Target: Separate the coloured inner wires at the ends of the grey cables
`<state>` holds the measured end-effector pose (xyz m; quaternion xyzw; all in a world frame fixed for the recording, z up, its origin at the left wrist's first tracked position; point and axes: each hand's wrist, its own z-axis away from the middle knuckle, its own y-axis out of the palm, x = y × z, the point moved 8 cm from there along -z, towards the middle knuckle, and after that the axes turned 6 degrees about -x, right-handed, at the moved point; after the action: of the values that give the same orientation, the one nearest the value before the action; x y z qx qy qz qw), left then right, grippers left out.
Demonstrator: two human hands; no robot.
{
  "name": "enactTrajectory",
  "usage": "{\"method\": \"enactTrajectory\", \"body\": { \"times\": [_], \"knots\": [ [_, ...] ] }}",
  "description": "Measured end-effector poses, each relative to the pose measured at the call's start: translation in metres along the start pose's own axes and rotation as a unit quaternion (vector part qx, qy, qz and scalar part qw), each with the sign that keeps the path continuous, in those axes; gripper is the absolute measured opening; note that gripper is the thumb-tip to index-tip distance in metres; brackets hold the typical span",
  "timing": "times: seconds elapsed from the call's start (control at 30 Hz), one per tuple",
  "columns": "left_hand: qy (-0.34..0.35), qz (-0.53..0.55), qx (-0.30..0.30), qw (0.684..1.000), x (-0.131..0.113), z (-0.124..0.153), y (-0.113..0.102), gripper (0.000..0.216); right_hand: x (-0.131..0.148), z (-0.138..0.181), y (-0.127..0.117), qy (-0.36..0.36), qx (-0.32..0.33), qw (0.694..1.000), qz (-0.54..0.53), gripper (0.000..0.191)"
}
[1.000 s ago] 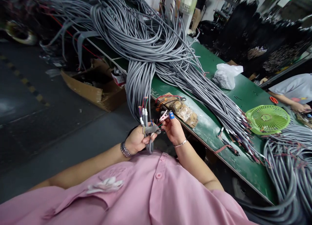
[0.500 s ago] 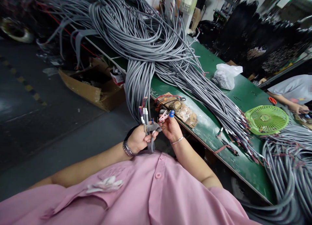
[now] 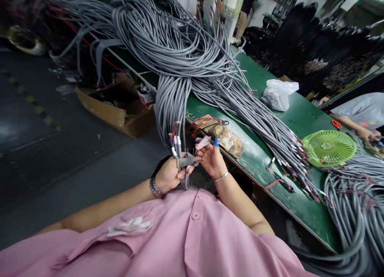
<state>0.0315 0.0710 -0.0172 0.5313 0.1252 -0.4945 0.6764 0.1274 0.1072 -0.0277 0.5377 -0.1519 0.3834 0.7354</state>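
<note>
My left hand is closed around several grey cables in front of my shirt. Their stripped ends point up, with white bands and thin coloured wires. A grey cover sits on the left thumb, which presses near one cable's fanned-out wires. Beside these wires is my right hand, its fingers curled and a blue cover on one digit. A blurred pale pink piece is at its fingers; whether it is held or worn I cannot make out.
On the green table lie large bundles of grey cable, a taped cardboard piece, a white plastic bag and a green fan. A cardboard box is on the left. Another person's hand works at far right.
My right hand has shifted slightly right and its blue-covered digit has moved away from the pink piece, which is now blurred. My left hand still grips the cables, a little lower.
</note>
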Motion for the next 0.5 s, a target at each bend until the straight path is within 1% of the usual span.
{"method": "enactTrajectory", "body": {
  "times": [0.1,0.17,0.23,0.3,0.4,0.5],
  "knots": [
    [0.029,-0.012,-0.016,0.999,-0.003,0.004,0.0,0.029,0.007,0.005,-0.003,-0.036,-0.015,0.999,0.008,0.038],
    [0.044,-0.007,-0.024,0.999,-0.005,0.004,0.001,0.029,0.011,0.007,-0.006,-0.067,-0.035,0.997,0.023,0.03],
    [0.05,0.004,-0.027,0.998,-0.006,0.003,0.003,0.027,0.012,0.007,-0.005,-0.078,-0.04,0.996,0.032,0.029],
    [0.049,0.016,-0.023,0.998,-0.006,0.001,0.005,0.025,0.011,0.006,-0.002,-0.072,-0.029,0.997,0.029,0.032],
    [0.047,0.028,-0.02,0.998,-0.005,-0.003,0.006,0.023,0.009,0.003,0.0,-0.059,-0.018,0.998,0.005,0.037],
    [0.045,0.033,-0.024,0.998,-0.001,-0.006,0.003,0.02,0.007,-0.001,0.001,-0.044,-0.013,0.999,-0.019,0.034]
  ]
}}
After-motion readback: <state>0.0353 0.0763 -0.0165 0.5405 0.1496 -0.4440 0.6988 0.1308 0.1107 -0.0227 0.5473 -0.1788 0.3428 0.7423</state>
